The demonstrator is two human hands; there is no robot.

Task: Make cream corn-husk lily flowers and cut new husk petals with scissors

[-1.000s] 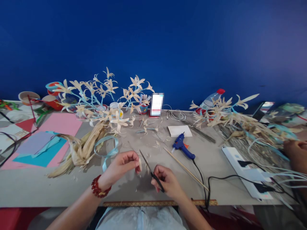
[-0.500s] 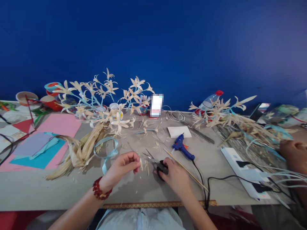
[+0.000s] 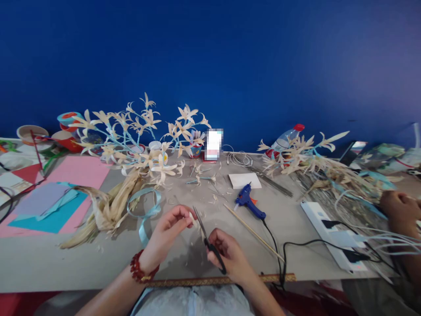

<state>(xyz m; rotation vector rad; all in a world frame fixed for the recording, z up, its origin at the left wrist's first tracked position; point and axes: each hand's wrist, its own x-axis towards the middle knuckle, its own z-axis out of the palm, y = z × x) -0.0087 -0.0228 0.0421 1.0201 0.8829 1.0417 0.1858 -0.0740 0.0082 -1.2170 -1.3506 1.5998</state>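
Observation:
My left hand point(image 3: 169, 230) pinches a small cream sliver of dried husk point(image 3: 192, 217) between thumb and fingertips. In my right hand point(image 3: 229, 253) are black-handled scissors point(image 3: 205, 239), raised above the table with the blades pointing away from me. The blade tips are right beside the sliver; whether they touch it I cannot tell. Small husk scraps lie on the table beneath and beyond the blades. Light blue ribbon point(image 3: 144, 230) curls on the table just left of my left hand, and a bundle of dried husks point(image 3: 110, 208) lies further left.
A blue glue gun point(image 3: 246, 202) and a thin stick point(image 3: 255, 235) lie to the right, near a white power strip point(image 3: 324, 235) with cables. Husk flowers point(image 3: 125, 127) stand at the back. Coloured paper point(image 3: 82, 175) lies left. Another person's hand point(image 3: 399, 210) rests at far right.
My right hand has lifted the scissors off the table and turned them upright toward my left hand. My left hand has turned slightly, and the pinched sliver now shows.

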